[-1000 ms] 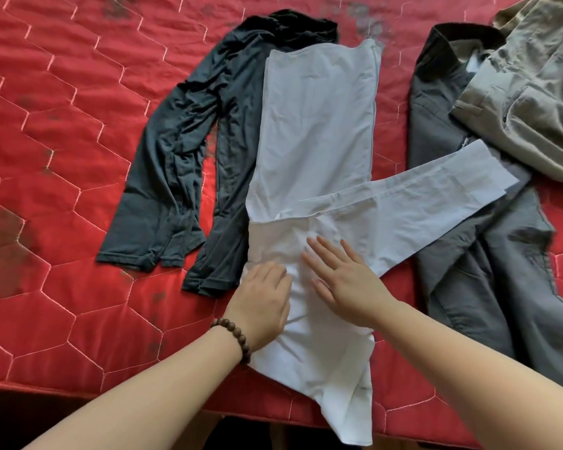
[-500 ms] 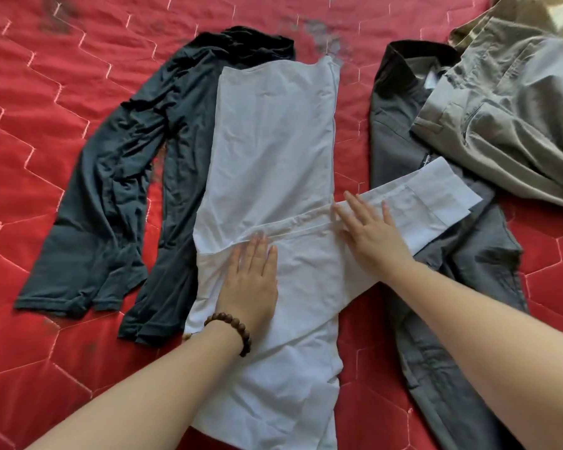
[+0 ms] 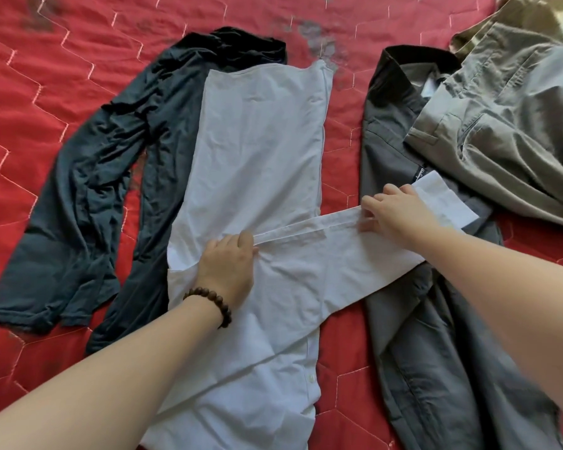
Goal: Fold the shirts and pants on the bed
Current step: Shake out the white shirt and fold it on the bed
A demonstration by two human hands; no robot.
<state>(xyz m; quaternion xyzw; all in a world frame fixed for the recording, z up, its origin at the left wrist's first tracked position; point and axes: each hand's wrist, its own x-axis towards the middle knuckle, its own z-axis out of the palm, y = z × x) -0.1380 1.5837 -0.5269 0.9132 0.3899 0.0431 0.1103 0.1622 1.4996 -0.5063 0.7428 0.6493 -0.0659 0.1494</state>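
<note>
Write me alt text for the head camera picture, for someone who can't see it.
Two bare hands fold a white shirt on a red quilted bed: the left hand grips the sleeve near the body, and the right hand grips it near the cuff. A dark long-sleeved top lies left; a grey shirt and khaki pants lie right.

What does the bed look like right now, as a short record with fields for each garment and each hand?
white shirt: center of the red quilt, sleeve stretched out to the right
left hand: fingers curled on the sleeve's upper edge
right hand: grips the sleeve near the cuff
dark long-sleeve top: unfolded, partly under the white shirt
grey shirt: unfolded, under the cuff
khaki pants: crumpled, upper right
</note>
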